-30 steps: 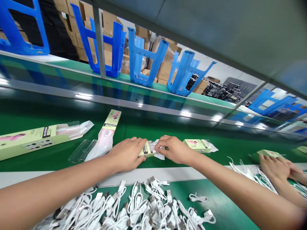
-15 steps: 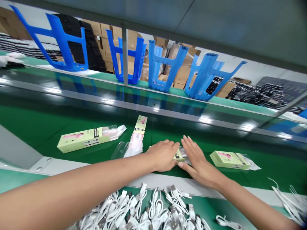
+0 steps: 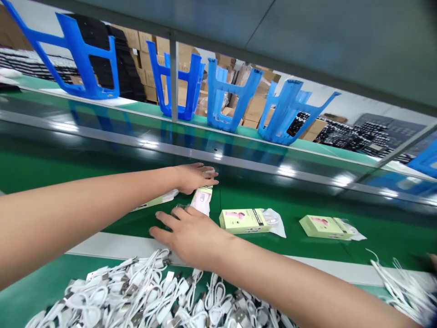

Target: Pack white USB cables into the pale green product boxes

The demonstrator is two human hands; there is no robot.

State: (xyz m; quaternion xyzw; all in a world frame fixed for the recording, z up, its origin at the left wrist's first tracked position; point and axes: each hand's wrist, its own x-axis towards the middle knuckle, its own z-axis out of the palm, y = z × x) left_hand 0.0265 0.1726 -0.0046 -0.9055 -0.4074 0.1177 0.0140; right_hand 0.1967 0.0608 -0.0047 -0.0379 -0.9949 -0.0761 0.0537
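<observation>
**Thin card, slick film, a light touch**

The left hand [image 3: 196,177] lies curled across the far end of a slim pale-green carton [image 3: 205,190] on the green conveyor belt [image 3: 287,248]; whether it has hold, the view cannot tell. The right hand [image 3: 189,237] is empty, fingers spread wide, near the carton's white plastic pouch [image 3: 201,202]. The carton looks light and flexible, the film probably slippery, so its long card edges seem the surest hold.

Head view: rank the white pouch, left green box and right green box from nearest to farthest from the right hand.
Right hand:
1. White pouch, straight ahead.
2. Left green box, to the right.
3. Right green box, far right.
</observation>
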